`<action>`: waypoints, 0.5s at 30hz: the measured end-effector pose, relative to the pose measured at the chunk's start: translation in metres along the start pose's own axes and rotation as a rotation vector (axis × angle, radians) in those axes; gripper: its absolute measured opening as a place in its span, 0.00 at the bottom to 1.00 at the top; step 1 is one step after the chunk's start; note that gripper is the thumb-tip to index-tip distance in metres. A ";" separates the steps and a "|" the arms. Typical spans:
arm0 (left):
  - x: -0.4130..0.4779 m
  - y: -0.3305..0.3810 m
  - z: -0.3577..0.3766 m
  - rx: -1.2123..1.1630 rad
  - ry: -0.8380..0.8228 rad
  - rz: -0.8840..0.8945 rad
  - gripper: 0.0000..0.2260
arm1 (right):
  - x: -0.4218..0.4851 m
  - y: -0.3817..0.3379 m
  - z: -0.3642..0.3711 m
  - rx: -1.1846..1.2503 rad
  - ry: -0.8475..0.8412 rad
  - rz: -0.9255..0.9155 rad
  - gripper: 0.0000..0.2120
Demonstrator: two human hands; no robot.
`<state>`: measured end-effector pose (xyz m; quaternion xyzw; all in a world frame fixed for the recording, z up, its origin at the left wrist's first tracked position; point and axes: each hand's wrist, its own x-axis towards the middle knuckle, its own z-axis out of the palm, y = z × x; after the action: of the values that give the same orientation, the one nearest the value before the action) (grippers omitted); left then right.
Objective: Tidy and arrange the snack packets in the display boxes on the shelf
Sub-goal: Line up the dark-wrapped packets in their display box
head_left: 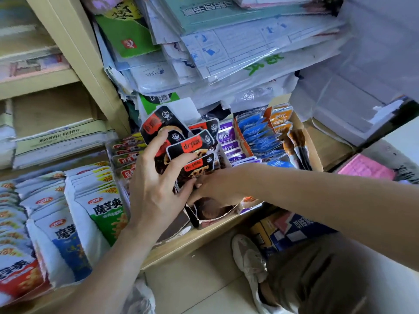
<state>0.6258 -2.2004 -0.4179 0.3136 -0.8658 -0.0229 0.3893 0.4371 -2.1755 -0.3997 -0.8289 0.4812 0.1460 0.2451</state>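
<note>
Cluttered shelf [199, 243] carries a torn display box [210, 220] at its front edge. Left hand [156, 182] grips a fan of black-and-red packets [192, 148] above it; right hand [215, 189] pinches their lower ends.

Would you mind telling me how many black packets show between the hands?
5 black packets, fanned between the left hand and right hand: one top left, one just below it, one back right, one central, one lowest. Others may be hidden behind.
</note>
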 end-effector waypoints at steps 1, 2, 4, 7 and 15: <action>0.000 -0.001 0.001 0.006 0.006 -0.005 0.19 | -0.001 -0.004 -0.003 0.004 -0.027 -0.019 0.20; 0.001 -0.001 0.001 0.007 0.011 -0.009 0.19 | 0.000 -0.004 -0.003 0.007 -0.034 -0.022 0.19; 0.001 -0.002 0.001 -0.005 0.011 -0.012 0.19 | 0.000 -0.007 -0.004 0.024 -0.049 -0.023 0.19; 0.002 -0.003 0.001 -0.012 0.005 -0.015 0.19 | -0.005 -0.009 -0.008 0.060 -0.058 -0.024 0.15; 0.002 -0.003 -0.001 -0.027 -0.005 -0.020 0.19 | 0.002 -0.011 -0.009 0.041 -0.023 0.016 0.06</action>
<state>0.6268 -2.2032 -0.4172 0.3169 -0.8631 -0.0393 0.3913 0.4474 -2.1771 -0.3902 -0.8182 0.4877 0.1475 0.2662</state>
